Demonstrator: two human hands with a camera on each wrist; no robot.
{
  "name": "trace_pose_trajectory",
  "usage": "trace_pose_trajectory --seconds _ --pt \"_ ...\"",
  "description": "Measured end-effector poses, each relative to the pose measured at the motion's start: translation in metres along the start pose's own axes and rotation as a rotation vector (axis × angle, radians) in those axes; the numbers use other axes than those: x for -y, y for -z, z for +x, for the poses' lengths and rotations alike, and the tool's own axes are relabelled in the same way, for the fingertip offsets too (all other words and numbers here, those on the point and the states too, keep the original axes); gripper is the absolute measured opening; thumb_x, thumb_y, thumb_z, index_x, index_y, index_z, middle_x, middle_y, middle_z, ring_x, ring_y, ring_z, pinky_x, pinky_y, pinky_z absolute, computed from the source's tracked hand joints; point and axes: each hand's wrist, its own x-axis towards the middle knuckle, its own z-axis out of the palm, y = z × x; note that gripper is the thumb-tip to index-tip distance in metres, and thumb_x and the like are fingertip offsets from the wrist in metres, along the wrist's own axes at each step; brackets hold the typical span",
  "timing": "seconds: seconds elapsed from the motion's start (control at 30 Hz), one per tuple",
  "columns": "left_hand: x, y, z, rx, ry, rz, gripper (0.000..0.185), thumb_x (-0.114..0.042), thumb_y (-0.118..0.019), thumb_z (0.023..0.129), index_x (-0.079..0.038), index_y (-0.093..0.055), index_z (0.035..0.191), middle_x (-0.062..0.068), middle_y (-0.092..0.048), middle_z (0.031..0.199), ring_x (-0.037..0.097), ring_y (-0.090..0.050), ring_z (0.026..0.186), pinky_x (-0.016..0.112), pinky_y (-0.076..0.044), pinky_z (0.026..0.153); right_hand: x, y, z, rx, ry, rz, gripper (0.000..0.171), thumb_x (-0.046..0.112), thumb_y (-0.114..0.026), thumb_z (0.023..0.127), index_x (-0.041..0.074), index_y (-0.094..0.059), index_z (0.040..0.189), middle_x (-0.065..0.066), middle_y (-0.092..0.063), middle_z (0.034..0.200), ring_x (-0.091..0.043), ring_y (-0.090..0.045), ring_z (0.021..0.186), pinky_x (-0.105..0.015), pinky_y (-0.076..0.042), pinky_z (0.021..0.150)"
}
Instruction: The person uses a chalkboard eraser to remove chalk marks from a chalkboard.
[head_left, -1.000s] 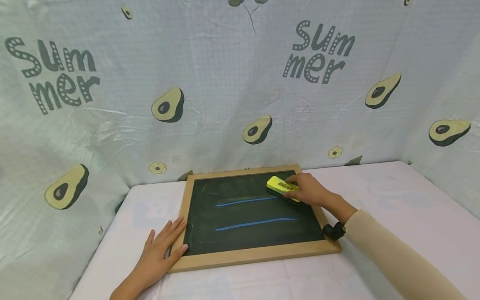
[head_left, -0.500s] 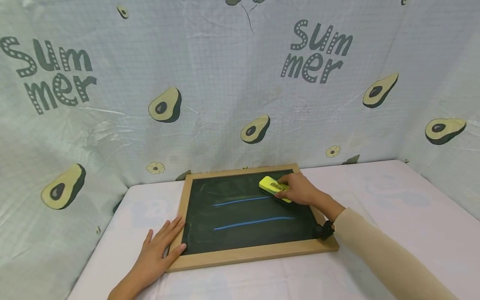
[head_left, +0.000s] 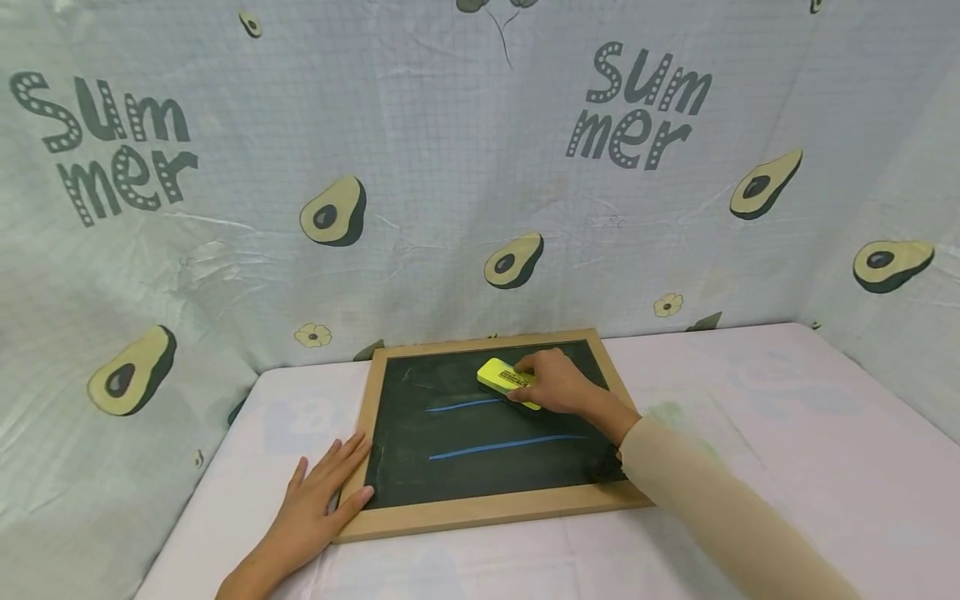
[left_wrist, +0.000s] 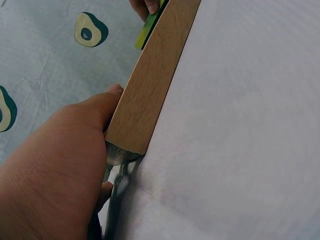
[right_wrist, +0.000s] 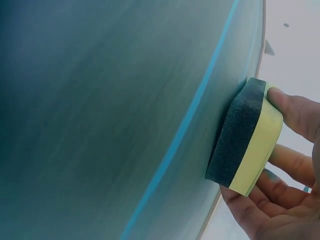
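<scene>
A wood-framed chalkboard (head_left: 480, 454) lies on the table, with two blue lines drawn across its dark surface. My right hand (head_left: 558, 383) grips a chalkboard eraser (head_left: 504, 377), yellow on top with a dark felt pad, thumb on one side and fingers on the other. In the right wrist view the felt of the eraser (right_wrist: 245, 135) is against the board, over the upper line. The lower blue line (head_left: 510, 447) runs whole below it. My left hand (head_left: 311, 508) rests on the frame's left edge and near corner, fingers spread and straight.
A pale cloth covers the table (head_left: 750, 400) around the board. Behind it hangs a curtain (head_left: 435, 167) printed with avocados and lettering. A dark wrist device (head_left: 606, 468) sits under the right forearm, over the board's right side.
My right hand has slid the eraser leftward along the upper blue line, whose visible part is now shorter at its right end. The left hand stays in place.
</scene>
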Motion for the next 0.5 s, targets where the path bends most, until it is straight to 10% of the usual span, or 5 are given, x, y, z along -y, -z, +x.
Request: trace_pose_trajectory --seconds 0.5 --pt "0.0 0.0 0.0 0.009 0.018 0.013 0.063 -0.041 -0.059 0.093 -0.016 -0.04 0.147 0.004 -0.031 0.154 0.041 -0.024 0.139 0.068 -0.002 0.104 0.056 -0.032 0.036 0.041 0.095 0.006 0.041 0.031 -0.075 0.084 0.001 -0.07 0.112 -0.007 -0.07 0.095 -0.012 -0.058 0.069 -0.028 -0.048 0.065"
